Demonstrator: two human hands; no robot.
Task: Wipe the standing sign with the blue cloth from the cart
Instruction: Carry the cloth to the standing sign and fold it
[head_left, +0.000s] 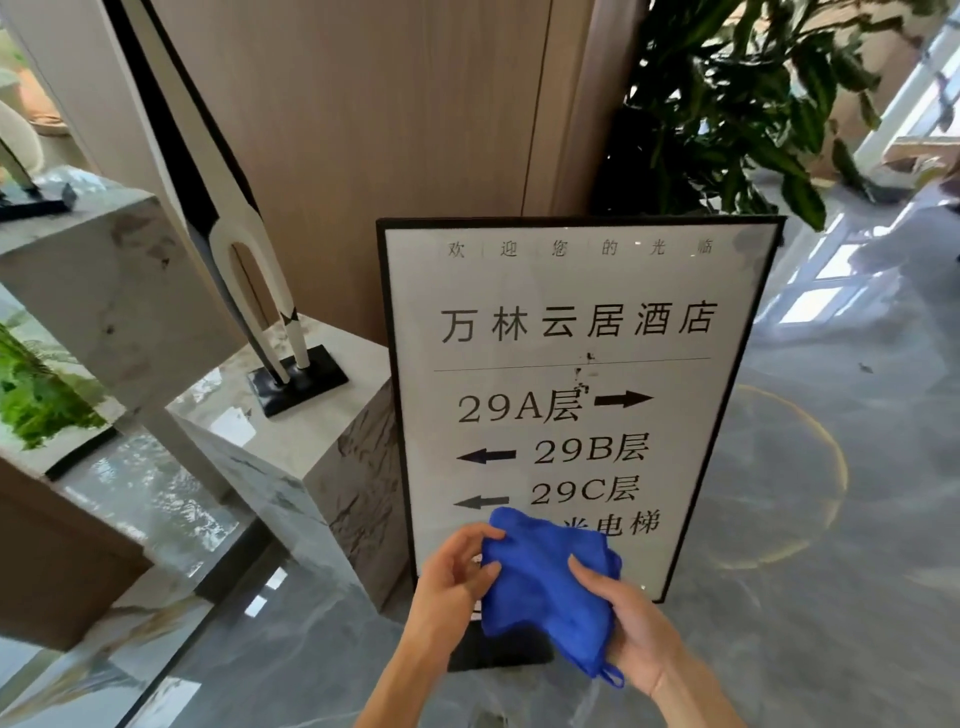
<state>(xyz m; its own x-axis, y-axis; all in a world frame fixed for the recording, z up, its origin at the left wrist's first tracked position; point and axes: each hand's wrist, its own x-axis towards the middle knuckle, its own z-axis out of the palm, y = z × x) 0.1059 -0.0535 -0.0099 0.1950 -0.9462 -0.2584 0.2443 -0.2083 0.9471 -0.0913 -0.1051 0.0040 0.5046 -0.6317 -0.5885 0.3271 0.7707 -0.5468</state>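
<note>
Head view. You hold the cloth (545, 582) bunched between both hands, low and near, in front of the bottom of the sign (571, 291). Your right hand (639, 629) cups it from below and the right, fingers curled round the far edge, a small loop dangling off the near corner. Your left hand (452, 577) pinches the left edge between thumb and fingertips, the other fingers loosely bent.

The sign stands upright just beyond the cloth, long axis vertical, face toward you, tilted a little. The cloth covers part of the lowest line of print. I cannot tell whether it touches the panel.

So the surface to wipe lies up and away from your fingers. Dark specks sit near the middle of the face, above the cloth.

A stone plinth (322, 467) with a sculpture (260, 291) stands just left of the sign; a plant (737, 104) rises behind it, far right.

Judgement: the right hand carries most of the cloth, so it suits the wipe.
</note>
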